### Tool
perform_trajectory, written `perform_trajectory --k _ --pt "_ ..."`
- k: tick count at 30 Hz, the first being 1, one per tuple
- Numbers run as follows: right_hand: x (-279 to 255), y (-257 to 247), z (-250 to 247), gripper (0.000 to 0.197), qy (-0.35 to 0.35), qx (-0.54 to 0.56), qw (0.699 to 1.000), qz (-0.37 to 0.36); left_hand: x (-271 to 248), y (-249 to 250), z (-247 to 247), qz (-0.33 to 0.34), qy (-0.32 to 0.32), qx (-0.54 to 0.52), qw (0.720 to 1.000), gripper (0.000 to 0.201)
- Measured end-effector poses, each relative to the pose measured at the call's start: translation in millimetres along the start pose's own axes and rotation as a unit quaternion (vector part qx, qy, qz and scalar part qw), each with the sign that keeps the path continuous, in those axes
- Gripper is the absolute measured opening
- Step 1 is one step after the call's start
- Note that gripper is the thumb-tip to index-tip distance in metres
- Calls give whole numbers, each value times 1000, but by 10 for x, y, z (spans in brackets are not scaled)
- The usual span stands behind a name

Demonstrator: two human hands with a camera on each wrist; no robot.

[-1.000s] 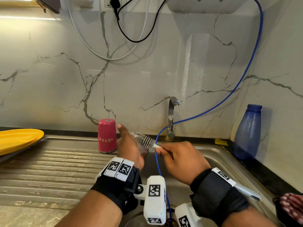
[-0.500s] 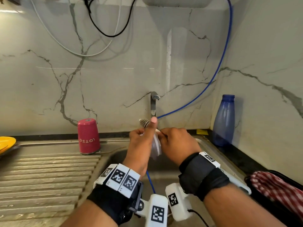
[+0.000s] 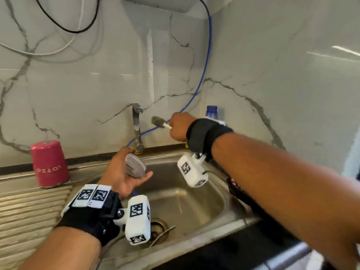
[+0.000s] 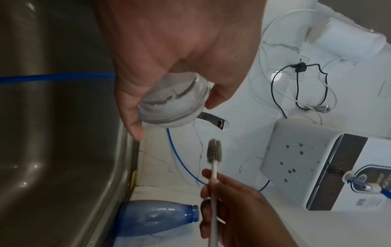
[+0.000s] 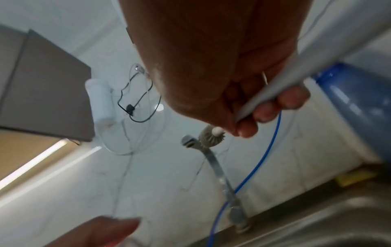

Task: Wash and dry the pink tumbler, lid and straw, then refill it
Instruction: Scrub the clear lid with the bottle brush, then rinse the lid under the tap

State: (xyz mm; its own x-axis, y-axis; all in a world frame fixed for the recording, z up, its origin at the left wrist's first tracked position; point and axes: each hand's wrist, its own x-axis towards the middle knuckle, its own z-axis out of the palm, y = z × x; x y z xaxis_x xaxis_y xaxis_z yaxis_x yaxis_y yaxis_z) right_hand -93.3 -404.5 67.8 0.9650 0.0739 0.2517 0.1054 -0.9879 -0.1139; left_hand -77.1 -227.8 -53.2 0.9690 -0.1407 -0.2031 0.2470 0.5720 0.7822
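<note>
The left hand [image 3: 124, 172] cups the clear lid [image 3: 134, 166] over the sink [image 3: 194, 195], below the tap [image 3: 137, 129]. The right hand [image 3: 180, 125] grips a brush [image 3: 158, 122] beside the tap. The pink tumbler [image 3: 49, 163] stands upside down left of the tap.

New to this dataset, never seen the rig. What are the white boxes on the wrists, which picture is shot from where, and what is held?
No robot here: a person works bare-handed at a steel sink. The white boxes strapped to the wrists are cameras. The wide picture comes from a head-worn camera; the other two look along each hand.

The left hand holds the clear lid over the basin, seen close in the left wrist view. The right hand grips a small brush beside the tap.

The pink tumbler stands upside down on the draining board. A blue bottle stands behind the right wrist.
</note>
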Motion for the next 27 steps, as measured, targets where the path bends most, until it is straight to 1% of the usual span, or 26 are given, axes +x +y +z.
perform_trajectory --k 1,2,4,5,6,7,9,11,14,16,20,24,27 --pt "2 114 -75 8 -18 -37 999 8 8 -26 2 -1 -9 8 1000 18" --pt "-22 238 -133 6 -38 -73 996 19 14 -57 5 -3 -16 16 1000 16" --pt "-87 482 -190 18 -77 -140 987 36 29 -109 15 -6 -25 33 999 13" --pt "-136 584 -188 17 -96 -163 981 45 30 -126 24 -8 -27 40 999 16" --pt "-184 676 -157 12 -115 -182 975 55 26 -145 37 -9 -28 48 998 24" --pt "-205 779 -102 13 -132 -197 969 70 24 -165 51 -8 -28 54 998 32" --pt "-235 961 40 26 -160 -221 958 88 6 -199 76 -6 -26 68 997 43" --pt "-234 1075 185 31 -180 -230 950 108 -8 -218 88 -7 -20 78 997 45" --pt "-245 1144 348 37 -186 -234 946 121 13 -234 76 -11 -12 88 996 50" --pt "-248 1160 407 39 -201 -259 937 122 26 -237 63 -10 -4 94 996 52" --pt "-186 1256 485 41 -197 -259 937 129 51 -228 30 -9 -3 95 995 58" --pt "-129 1306 469 38 -204 -265 933 131 49 -227 24 -8 0 97 995 56" --pt "-82 1316 398 39 -202 -241 938 143 31 -236 22 -6 -2 97 995 54"
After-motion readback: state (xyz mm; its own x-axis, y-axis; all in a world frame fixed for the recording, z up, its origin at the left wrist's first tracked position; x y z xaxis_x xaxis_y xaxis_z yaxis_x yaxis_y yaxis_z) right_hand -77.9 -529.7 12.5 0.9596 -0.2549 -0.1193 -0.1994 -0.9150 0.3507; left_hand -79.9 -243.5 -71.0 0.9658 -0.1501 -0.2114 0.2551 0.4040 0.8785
